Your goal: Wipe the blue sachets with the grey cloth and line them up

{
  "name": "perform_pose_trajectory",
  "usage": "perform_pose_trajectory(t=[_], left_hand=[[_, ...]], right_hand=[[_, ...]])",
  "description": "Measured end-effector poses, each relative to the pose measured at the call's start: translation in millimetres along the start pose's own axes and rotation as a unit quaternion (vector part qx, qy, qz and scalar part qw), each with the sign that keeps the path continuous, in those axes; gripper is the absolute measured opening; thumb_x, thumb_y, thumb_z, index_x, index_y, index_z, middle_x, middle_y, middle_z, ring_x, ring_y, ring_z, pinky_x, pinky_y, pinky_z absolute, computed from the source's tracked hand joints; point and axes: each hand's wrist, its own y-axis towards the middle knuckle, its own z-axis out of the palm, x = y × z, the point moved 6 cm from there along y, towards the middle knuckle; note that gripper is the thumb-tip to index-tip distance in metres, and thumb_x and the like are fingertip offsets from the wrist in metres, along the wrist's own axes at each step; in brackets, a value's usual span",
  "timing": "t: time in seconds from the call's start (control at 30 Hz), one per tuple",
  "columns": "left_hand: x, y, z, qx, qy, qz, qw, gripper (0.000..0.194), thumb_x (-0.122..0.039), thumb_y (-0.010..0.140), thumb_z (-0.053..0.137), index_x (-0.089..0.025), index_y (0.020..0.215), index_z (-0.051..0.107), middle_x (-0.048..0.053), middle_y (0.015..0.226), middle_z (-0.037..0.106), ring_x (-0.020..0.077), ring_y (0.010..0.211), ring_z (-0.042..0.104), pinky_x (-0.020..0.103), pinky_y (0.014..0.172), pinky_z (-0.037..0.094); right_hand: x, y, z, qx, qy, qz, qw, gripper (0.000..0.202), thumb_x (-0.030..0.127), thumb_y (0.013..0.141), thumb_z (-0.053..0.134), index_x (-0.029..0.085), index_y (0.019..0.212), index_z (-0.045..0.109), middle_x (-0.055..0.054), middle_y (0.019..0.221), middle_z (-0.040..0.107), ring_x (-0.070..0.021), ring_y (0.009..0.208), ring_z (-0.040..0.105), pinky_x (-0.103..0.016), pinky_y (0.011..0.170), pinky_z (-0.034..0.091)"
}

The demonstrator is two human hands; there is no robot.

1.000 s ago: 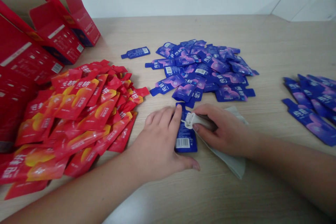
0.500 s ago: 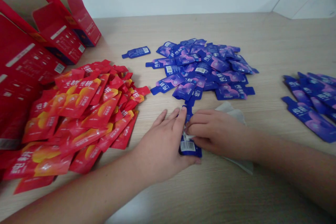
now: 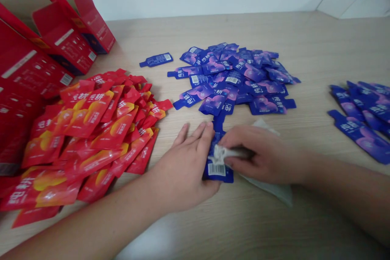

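Note:
A blue sachet (image 3: 217,170) lies barcode side up on the wooden table, its neck pointing away from me. My left hand (image 3: 185,166) rests flat along its left edge, fingers stretched out and thumb near its bottom end. Pinched in my right hand (image 3: 258,154) is a crumpled white tissue (image 3: 219,155), which touches the middle of the sachet just above the barcode. Under my right hand and wrist lies a flat white sheet (image 3: 274,189). A heap of blue sachets (image 3: 234,79) sits right beyond the hands.
Red sachets (image 3: 100,130) form a large pile at the left. Behind them stand open red boxes (image 3: 70,44). One blue sachet (image 3: 156,60) lies apart at the back; several more blue sachets (image 3: 362,130) are at the right edge. A pale wall borders the table (image 3: 274,28).
My right hand has lifted and turned slightly, and more of the crumpled tissue shows between its fingers. My left hand has shifted a little left.

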Motion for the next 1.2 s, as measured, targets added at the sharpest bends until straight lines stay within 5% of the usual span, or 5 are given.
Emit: perform_pose_trajectory(t=[0.23,0.6,0.8,0.97,1.2], left_hand=[[2.5,2.4,0.9,0.001,-0.018,-0.013,1.0,0.104,-0.043,0.084,0.073,-0.008,0.167,0.02,0.027,0.168,0.045,0.0371,0.161,0.038,0.062,0.136,0.019],[0.8,2.6,1.7,0.0,0.007,-0.015,1.0,0.102,-0.049,0.089,0.069,-0.001,0.167,0.023,0.029,0.17,0.041,0.0382,0.161,0.038,0.057,0.136,0.02],[4.6,3.7,1.0,-0.001,-0.002,-0.02,1.0,0.104,-0.049,0.087,0.071,-0.004,0.168,0.023,0.028,0.172,0.037,0.0387,0.163,0.035,0.056,0.136,0.02],[5.7,4.3,1.9,0.006,-0.016,0.001,1.0,0.104,-0.05,0.085,0.072,-0.007,0.167,0.025,0.028,0.174,0.033,0.0373,0.166,0.027,0.059,0.136,0.018],[4.5,4.2,3.8,0.003,-0.001,-0.009,1.0,0.104,-0.046,0.086,0.074,-0.005,0.168,0.025,0.026,0.174,0.035,0.0353,0.165,0.03,0.057,0.137,0.018]], right_hand=[[6.6,9.4,15.8,0.096,0.057,0.004,0.994,0.008,0.014,0.097,0.072,0.02,0.092,0.071,-0.003,0.097,0.072,-0.0194,0.096,0.068,-0.032,0.086,0.053],[-21.7,19.8,5.4,0.02,-0.106,0.038,0.993,0.006,0.016,0.098,0.068,0.02,0.095,0.071,-0.006,0.099,0.071,-0.0239,0.098,0.067,-0.038,0.09,0.051],[-5.4,7.5,-4.7,-0.063,-0.029,0.043,0.997,0.008,0.025,0.099,0.071,0.02,0.106,0.068,-0.004,0.099,0.073,-0.0199,0.092,0.068,-0.033,0.083,0.053],[29.8,3.4,13.5,0.051,0.066,-0.001,0.997,0.008,0.018,0.1,0.07,0.02,0.108,0.072,-0.003,0.104,0.075,-0.0173,0.097,0.069,-0.03,0.087,0.052],[18.0,11.8,26.2,0.087,0.017,0.005,0.996,0.008,0.016,0.101,0.068,0.02,0.097,0.074,-0.005,0.103,0.075,-0.0212,0.1,0.067,-0.038,0.095,0.05]])
